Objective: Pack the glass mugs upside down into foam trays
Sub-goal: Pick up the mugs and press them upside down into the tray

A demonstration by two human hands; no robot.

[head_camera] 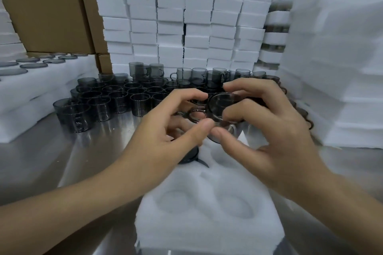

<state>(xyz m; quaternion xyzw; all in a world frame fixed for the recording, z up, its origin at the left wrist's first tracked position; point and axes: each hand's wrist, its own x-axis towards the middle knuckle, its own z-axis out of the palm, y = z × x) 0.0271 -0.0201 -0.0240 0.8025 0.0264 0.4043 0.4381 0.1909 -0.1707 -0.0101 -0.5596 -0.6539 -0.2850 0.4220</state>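
– Grey glass mug (219, 107) sits in both hands, lifted over the far end of the foam tray (207, 232), which lies at the near edge of the steel table (83, 161).
– How does the packer hold it?
– The right hand (275, 130) curls round the body, thumb beneath. The left hand (165, 136) pinches at the handle (196, 115). One round end tilts toward the camera; mouth or base, the blur won't say.
– So what makes the step go well?
– Probably getting it rim-down while it is in the air, then centring the rim over a bare pocket (176, 201) and pressing straight. Foam drags, and a slanted push could chip glass.
– Any pockets filled?
– A dark shape (188, 156) under the left hand may be one seated mug. The loose mugs (116, 97) stand toward the far edge.
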